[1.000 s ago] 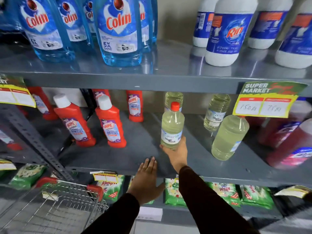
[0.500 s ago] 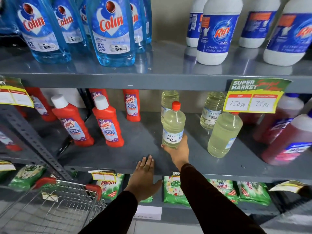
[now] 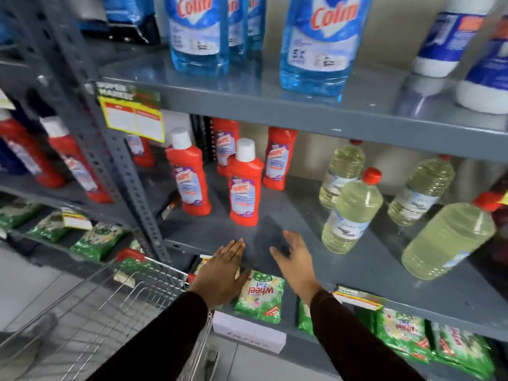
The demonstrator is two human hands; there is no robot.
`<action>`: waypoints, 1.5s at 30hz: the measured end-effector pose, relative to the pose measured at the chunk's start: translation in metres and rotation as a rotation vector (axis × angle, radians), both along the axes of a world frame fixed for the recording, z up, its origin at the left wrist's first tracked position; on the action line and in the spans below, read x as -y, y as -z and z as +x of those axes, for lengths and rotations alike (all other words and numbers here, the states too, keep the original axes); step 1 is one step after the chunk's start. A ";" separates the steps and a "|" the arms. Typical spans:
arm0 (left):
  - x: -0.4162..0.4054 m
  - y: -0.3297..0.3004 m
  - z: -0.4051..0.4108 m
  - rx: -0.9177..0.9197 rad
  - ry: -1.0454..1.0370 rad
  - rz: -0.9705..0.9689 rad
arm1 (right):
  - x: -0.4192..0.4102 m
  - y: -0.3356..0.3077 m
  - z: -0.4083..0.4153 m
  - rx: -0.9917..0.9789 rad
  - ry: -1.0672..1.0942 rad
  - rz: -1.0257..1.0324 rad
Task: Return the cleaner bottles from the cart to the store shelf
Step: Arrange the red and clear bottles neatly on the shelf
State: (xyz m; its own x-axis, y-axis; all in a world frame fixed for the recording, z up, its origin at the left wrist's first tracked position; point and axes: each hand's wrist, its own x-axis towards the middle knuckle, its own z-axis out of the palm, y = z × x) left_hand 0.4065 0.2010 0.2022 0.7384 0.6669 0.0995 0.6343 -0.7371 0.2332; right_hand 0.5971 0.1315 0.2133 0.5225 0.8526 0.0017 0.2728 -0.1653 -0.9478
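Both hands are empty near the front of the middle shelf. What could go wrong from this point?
The right hand is open beside the pale yellow bottle; a careless sideways sweep could tip that bottle. The nearest red bottle stands just beyond the left hand, so a forward reach might knock it into its neighbours. The cart sits close under the left arm and could snag the sleeve.

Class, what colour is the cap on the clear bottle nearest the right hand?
Red cap, head view.
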 end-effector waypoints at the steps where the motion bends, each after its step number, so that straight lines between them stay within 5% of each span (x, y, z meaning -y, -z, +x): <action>1: -0.007 0.001 -0.010 0.003 -0.019 -0.006 | -0.018 -0.004 -0.007 -0.017 -0.077 -0.007; 12: -0.023 0.016 -0.026 0.065 -0.126 -0.038 | -0.125 -0.003 -0.031 -0.087 -0.070 -0.002; 36: -0.011 0.009 -0.018 0.078 -0.126 -0.087 | -0.086 -0.003 0.012 -0.079 -0.015 -0.084; 38: -0.016 0.009 -0.029 0.062 -0.116 -0.053 | -0.078 -0.006 0.005 -0.115 0.062 -0.025; 42: -0.041 0.009 -0.071 0.051 -0.171 -0.017 | -0.041 -0.002 -0.028 -0.127 0.555 0.042; 45: -0.059 0.007 -0.096 0.051 -0.211 -0.020 | -0.042 0.004 -0.054 -0.057 0.262 0.015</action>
